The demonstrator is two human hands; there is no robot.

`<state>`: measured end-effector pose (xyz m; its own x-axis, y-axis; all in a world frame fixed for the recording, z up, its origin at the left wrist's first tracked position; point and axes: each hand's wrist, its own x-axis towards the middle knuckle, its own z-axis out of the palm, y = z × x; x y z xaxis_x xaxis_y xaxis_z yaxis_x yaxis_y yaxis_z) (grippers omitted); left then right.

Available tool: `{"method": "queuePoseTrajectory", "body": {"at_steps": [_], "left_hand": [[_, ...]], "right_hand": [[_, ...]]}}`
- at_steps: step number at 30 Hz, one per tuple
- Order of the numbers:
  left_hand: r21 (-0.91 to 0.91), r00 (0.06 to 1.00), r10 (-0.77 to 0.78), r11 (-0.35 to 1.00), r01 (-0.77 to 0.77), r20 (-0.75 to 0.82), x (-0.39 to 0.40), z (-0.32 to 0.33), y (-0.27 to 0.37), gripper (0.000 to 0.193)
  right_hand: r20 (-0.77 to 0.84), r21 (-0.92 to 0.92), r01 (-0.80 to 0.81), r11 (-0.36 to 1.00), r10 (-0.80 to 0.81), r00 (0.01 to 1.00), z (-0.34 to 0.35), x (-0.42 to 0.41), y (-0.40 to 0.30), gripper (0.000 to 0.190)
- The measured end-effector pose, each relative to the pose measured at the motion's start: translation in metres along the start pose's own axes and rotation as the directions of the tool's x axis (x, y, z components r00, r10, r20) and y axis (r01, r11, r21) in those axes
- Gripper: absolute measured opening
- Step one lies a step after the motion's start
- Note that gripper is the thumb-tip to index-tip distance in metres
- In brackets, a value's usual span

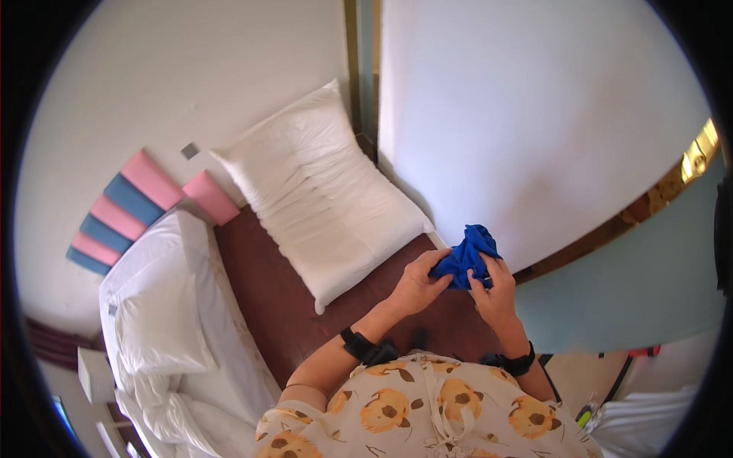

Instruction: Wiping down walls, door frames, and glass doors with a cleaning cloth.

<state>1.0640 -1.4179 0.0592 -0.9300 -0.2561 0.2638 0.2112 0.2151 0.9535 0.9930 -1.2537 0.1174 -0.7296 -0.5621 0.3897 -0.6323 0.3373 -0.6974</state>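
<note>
A crumpled blue cloth point(467, 257) is bunched between my two hands, in front of my body and right of the picture's middle. On its left side my left hand point(421, 280) pinches it between thumb and fingers. My right hand point(493, 286) grips the opposite side, with fingers over the top and the thumb in front. Part of the cloth sticks up above both hands. Each of my wrists wears a black strap, and the left one carries a small black box point(369, 348).
A large white cushion or folded mattress point(326, 194) leans against the wall. To the left stands a bed with white sheets point(232, 372), a pillow point(163, 326) and a pink and blue padded headboard point(134, 197). Beyond my right hand is a white panel point(532, 114) above dark red floor point(252, 275).
</note>
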Motion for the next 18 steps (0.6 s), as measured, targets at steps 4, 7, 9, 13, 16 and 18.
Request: {"method": "queuePoseTrajectory", "body": {"at_steps": [4,7,9,13,16,18], "left_hand": [[-0.016,0.989,-0.091,0.996,0.090,-0.116,-0.010,-0.026,0.005,0.049],[0.139,0.975,-0.091,0.983,0.120,-0.202,-0.019,-0.044,0.001,0.049],[0.138,0.954,-0.137,0.974,0.179,-0.267,-0.027,-0.054,-0.001,0.049],[0.128,0.899,-0.191,0.957,0.259,-0.395,-0.038,-0.060,0.002,0.049],[0.115,0.856,-0.234,0.941,0.319,-0.460,-0.045,-0.065,0.008,0.049],[0.139,0.836,-0.222,0.933,0.332,-0.501,-0.051,-0.074,0.013,0.049]], "right_hand": [[0.079,0.125,0.012,0.992,-0.022,0.997,0.026,0.020,-0.005,0.035],[0.143,0.122,0.107,0.987,-0.124,0.982,0.049,0.033,0.002,0.033],[0.180,0.201,0.112,0.973,-0.149,0.972,0.069,0.038,0.006,0.033],[0.258,0.337,0.080,0.938,-0.174,0.950,0.089,0.050,0.005,0.030],[0.270,0.387,0.132,0.912,-0.249,0.930,0.101,0.065,0.003,0.029],[0.253,0.414,0.190,0.891,-0.312,0.916,0.113,0.070,-0.004,0.029]]}}
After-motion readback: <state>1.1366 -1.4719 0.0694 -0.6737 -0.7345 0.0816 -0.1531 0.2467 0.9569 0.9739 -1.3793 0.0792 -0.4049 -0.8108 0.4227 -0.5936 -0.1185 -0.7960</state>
